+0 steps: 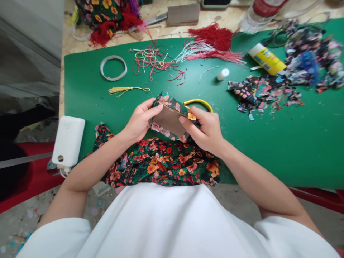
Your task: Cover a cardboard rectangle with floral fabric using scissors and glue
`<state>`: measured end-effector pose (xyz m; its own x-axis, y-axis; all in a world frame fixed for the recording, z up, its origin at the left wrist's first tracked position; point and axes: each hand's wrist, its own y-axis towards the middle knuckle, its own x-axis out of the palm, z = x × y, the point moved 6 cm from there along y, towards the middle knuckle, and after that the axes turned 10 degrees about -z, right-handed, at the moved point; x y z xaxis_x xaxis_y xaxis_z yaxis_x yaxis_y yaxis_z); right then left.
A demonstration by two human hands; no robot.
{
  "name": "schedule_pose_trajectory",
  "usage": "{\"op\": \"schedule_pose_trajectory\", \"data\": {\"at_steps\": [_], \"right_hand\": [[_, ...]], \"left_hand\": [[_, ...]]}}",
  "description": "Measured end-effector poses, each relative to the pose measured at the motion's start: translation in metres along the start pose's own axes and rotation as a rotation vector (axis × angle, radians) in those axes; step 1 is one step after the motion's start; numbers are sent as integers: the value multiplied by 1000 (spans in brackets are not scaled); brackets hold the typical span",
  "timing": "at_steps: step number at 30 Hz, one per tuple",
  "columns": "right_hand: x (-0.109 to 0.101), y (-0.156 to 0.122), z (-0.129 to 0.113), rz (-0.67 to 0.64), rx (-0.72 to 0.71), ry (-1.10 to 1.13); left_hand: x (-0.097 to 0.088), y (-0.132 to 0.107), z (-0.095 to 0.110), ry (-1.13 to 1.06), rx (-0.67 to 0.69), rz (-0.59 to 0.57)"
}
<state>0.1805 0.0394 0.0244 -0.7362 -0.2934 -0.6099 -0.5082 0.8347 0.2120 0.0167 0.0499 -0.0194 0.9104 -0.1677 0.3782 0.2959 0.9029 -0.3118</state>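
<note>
Both hands hold a small brown cardboard piece point(170, 119) wrapped at its edges in dark floral fabric point(172, 102), just above the green mat point(268, 143). My left hand point(139, 120) pinches the left end, thumb pressing the fabric fold. At the right end, the fingers of my right hand point(205, 129) are curled round the card and fabric. A larger floral cloth point(163, 163) lies below the hands at the mat's near edge. A yellow ring point(199, 102) peeks out behind my right hand.
A white power bank point(68, 139) sits at the mat's left edge. On the mat lie a gold tassel point(126, 89), white ring point(113, 67), loose threads point(156, 61), red tassels point(215, 39), white cap point(223, 73), glue stick point(267, 59) and fabric scraps point(268, 91).
</note>
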Motion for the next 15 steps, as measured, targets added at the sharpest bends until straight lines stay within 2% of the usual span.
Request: {"op": "schedule_pose_trajectory", "data": {"at_steps": [3,6,11,15], "right_hand": [[1,1,0,-27,6,15],[2,1,0,-46,14,24],[1,1,-1,-39,11,19],[0,1,0,-16,25,24]], "left_hand": [[-2,0,1,11,10,36],[-2,1,3,53,37,26],[-1,0,4,88,66,-4],[-4,1,4,93,90,42]]}}
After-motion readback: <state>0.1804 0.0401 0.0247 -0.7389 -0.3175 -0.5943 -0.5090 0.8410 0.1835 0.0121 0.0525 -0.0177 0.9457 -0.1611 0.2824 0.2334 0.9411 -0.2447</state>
